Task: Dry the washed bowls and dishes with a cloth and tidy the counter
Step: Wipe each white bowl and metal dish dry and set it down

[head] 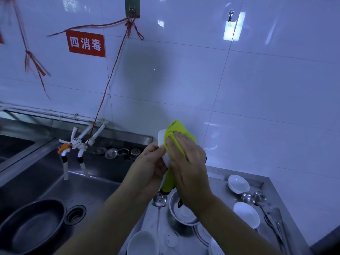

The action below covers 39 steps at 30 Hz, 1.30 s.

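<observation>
Head view showed the right hand's fingers [176, 142] lying nearly straight and close together, pressing a yellow-green cloth [177, 133] against a small white ceramic dish [162, 139]; that flat spread probably served to rub a broad patch of the dish at once. The left hand's fingers [156, 147] were curled, pinching the dish's lower rim, which seemed meant to brace it against the rubbing. The left hand [149, 166] and right hand [189, 168] held the dish on edge, raised in the air above the steel surface [220, 181], so the cloth could wrap round its rim; the cloth's loose tail hung down between the wrists. Below, on that surface, waited other pieces: a shallow steel bowl [184, 214], two oval white dishes [238, 184] well apart from it on the right, a white bowl [143, 242] at the near edge, a steel ladle [159, 201] and several steel spoons [257, 198]. Left of the surface lay the steel sink [82, 190] with a wide steel basin [31, 225] inside. Most pieces appeared yet to be dried.
</observation>
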Available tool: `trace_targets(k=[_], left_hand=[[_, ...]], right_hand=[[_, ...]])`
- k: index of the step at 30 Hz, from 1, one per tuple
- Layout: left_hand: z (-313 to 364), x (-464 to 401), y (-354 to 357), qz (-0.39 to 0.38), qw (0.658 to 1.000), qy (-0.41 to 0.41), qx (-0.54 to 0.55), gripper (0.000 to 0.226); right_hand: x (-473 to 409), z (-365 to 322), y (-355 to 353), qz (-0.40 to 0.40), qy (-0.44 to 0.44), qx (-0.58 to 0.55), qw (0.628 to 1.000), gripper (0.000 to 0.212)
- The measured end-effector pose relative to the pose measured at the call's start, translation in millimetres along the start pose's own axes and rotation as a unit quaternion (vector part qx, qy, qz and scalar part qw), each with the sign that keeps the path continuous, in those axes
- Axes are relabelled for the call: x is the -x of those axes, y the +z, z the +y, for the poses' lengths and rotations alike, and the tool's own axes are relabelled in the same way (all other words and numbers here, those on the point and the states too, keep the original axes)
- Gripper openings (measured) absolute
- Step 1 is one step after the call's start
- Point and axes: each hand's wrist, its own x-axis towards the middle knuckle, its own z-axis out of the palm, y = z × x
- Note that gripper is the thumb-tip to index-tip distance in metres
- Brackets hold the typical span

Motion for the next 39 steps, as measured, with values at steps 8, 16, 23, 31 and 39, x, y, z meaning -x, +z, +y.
trace_targets(k=[8,16,23,31,39], left_hand=[[-1,3,9,0.078,0.980,-0.049,0.179,0.024],[-17,2,14,0.092,0.977,-0.064,0.181,0.022],[-14,8,9,0.083,0.971,-0.116,0.191,0.032],[-15,12,-9,0.064,0.995,-0.056,0.050,0.035],[-10,23,-20,0.042,0.964,0.060,-0.254,0.028]], right_hand=[[26,23,-8,0.058,0.032,-0.036,0.997,0.034],[13,10,-9,0.044,-0.029,0.053,0.997,0.033],[32,23,-17,0.078,-0.032,0.035,0.996,0.027],[19,24,-22,0.074,0.203,-0.192,0.957,0.036],[6,15,-18,-0.024,0.191,-0.175,0.966,0.037]])
